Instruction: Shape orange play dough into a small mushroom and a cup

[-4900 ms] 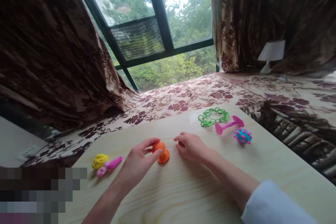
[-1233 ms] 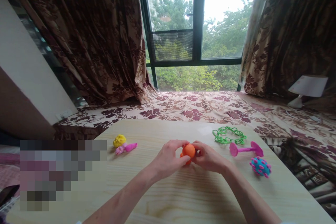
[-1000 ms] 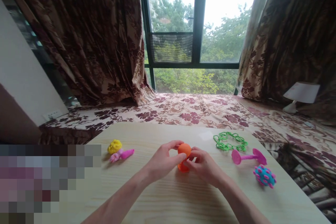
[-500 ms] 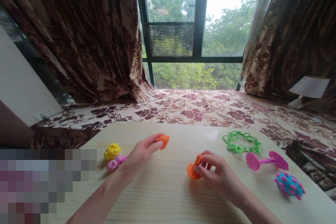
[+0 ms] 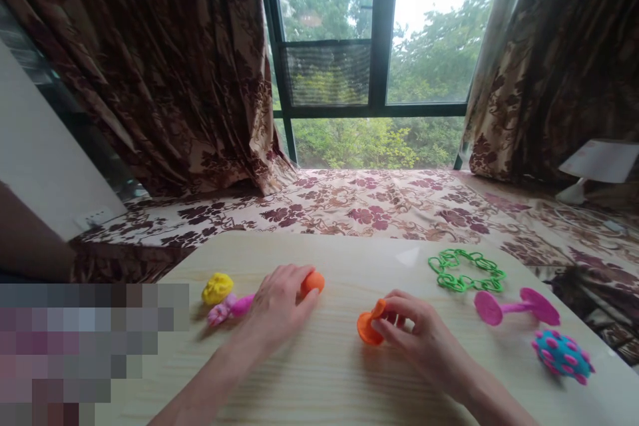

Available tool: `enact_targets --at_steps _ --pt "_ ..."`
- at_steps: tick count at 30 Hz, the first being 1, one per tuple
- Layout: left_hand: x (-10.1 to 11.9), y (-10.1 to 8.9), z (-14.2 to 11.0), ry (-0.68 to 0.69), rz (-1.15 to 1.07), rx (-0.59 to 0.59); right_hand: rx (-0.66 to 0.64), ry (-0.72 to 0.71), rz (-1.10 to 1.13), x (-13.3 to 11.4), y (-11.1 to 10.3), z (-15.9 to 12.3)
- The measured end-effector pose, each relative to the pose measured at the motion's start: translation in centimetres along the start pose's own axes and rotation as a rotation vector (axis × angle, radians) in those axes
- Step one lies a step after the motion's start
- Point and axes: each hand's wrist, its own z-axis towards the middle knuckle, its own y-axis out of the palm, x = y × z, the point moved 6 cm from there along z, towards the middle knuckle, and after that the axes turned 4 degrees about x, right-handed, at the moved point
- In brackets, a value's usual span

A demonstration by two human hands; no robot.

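On the pale wooden table [image 5: 319, 386], my left hand [image 5: 278, 306] lies palm down with its fingers over a small orange cap piece [image 5: 313, 281], pressing it to the tabletop. To the right, my right hand [image 5: 417, 331] pinches the stem of an orange piece with a round disc foot [image 5: 367, 326], which rests on the table. The two orange parts lie apart. Just left of my left hand are a pink toy piece [image 5: 230, 307] and a yellow lump [image 5: 217, 287].
At the right of the table lie a green chain ring [image 5: 466, 271], a pink double-disc toy [image 5: 516, 306] and a blue ball with pink studs [image 5: 563, 354]. A floral cloth ledge [image 5: 379, 203], curtains, a window and a white lamp [image 5: 594, 163] stand behind.
The orange toy, held whole in both hands a second ago, came apart. My left hand carried the cap leftward and lowered it to the table; my right hand kept the disc-foot piece.
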Motion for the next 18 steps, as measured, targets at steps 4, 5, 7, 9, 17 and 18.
enact_targets --at_steps 4,5,7,9,17,18 --pt "1.8 0.4 -0.3 0.134 0.165 0.035 0.021 -0.028 0.017 -0.8 -0.5 0.0" --pt "2.8 0.4 -0.4 0.122 0.106 0.048 0.036 -0.037 0.029 -1.1 -0.8 0.0" --pt "4.7 1.8 -0.6 0.014 -0.139 -0.089 0.073 -0.056 0.056 -1.7 -1.4 0.1" --pt "6.5 3.9 -1.3 -0.113 -0.424 -0.32 0.113 -0.076 0.078 -2.3 -2.1 0.1" --pt "5.3 6.4 -2.0 -0.251 -0.703 -0.277 0.106 -0.112 0.163 -2.4 -3.0 0.0" --pt "5.1 6.2 -2.0 -0.246 -0.688 -0.238 0.092 -0.131 0.147 -2.5 -3.0 0.0"
